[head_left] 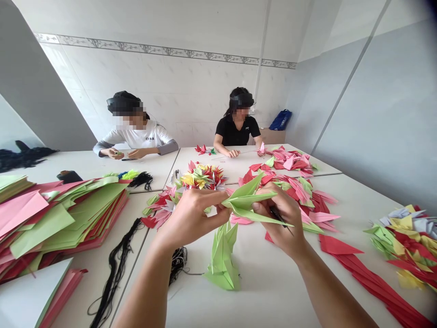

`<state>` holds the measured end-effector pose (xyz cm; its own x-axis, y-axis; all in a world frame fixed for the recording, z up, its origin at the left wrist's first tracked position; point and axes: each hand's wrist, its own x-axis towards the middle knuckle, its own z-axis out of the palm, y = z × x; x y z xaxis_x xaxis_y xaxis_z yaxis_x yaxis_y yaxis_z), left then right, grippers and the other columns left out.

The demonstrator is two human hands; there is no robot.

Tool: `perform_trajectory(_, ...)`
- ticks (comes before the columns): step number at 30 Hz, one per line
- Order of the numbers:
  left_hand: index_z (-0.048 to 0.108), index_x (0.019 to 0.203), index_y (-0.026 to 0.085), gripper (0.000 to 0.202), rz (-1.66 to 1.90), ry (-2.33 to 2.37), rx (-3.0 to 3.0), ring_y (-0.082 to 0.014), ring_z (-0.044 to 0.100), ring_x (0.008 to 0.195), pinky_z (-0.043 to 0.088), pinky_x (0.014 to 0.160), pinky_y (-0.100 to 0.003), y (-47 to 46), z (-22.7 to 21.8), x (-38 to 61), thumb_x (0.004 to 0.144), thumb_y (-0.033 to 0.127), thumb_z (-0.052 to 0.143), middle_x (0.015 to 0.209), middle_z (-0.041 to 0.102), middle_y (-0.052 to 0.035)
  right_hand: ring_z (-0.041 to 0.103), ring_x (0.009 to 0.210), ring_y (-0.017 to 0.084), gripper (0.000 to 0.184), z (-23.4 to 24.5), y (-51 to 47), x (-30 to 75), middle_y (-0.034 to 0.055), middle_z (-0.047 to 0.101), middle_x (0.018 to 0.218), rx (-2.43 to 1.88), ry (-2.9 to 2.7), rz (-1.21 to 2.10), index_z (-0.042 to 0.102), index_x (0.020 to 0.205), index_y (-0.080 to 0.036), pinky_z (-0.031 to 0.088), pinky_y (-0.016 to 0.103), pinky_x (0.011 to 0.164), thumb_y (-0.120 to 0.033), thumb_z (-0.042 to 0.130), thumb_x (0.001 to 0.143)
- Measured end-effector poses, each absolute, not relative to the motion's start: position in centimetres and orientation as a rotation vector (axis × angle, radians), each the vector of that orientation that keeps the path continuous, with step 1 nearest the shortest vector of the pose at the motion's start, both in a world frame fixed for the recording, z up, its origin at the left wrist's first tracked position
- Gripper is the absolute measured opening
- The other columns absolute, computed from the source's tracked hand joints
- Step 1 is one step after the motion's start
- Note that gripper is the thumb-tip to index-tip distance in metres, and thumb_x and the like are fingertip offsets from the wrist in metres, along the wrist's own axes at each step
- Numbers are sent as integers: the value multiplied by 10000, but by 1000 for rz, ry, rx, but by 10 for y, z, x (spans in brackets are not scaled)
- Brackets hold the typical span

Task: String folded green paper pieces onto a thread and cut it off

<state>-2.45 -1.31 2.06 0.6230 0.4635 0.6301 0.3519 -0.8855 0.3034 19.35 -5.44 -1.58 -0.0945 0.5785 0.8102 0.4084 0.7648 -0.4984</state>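
green folded paper (251, 199) sits between both hands, long axis left to right, points fanning right. left hand (193, 216) pinches its gathered left end; right hand (285, 214), at the fanned side, grips a dark slim tool (277, 215), thumb against the paper. green folded stack (223, 266) below, on near table (273, 291).

Marbled white wall (191, 86), patterned border strip (170, 51), gray side wall (382, 118), white tables (273, 287)

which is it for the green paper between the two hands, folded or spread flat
Folded: the green paper shows pointed flaps fanning out from the end pinched by the left hand.
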Motion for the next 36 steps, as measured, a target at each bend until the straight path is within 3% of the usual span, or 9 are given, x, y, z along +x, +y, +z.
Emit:
perform_trajectory(14,526,723,174,193,1099,693,2703,-78,336,584,293,549,-221,-13,20,-25,884,90,594,622,427,73,435,615,122,91,-11,-55,194,-2,466,788,-787,-1725,163,576,907,-219,346,271,551,-164,586,980)
perform_trajectory(21,538,723,172,188,1090,702,2702,-81,326,587,289,546,-218,-14,20,-25,879,83,595,616,414,72,416,621,115,132,-11,-56,194,-8,469,798,-751,-1753,183,578,926,-218,333,262,563,-90,561,950)
perform_trajectory(30,587,763,184,151,1058,757,2665,-84,401,584,318,563,-223,-9,19,-31,897,117,608,625,493,60,440,620,99,70,-15,-52,203,-24,447,790,-734,-1657,270,575,934,-219,331,247,560,-168,608,970)
perform_trajectory(36,567,764,186,162,1067,722,2691,-78,364,587,310,562,-205,-9,18,-28,904,109,596,621,461,71,426,628,105,100,-16,-53,198,-16,486,807,-757,-1712,232,613,964,-227,328,252,555,-159,679,932)
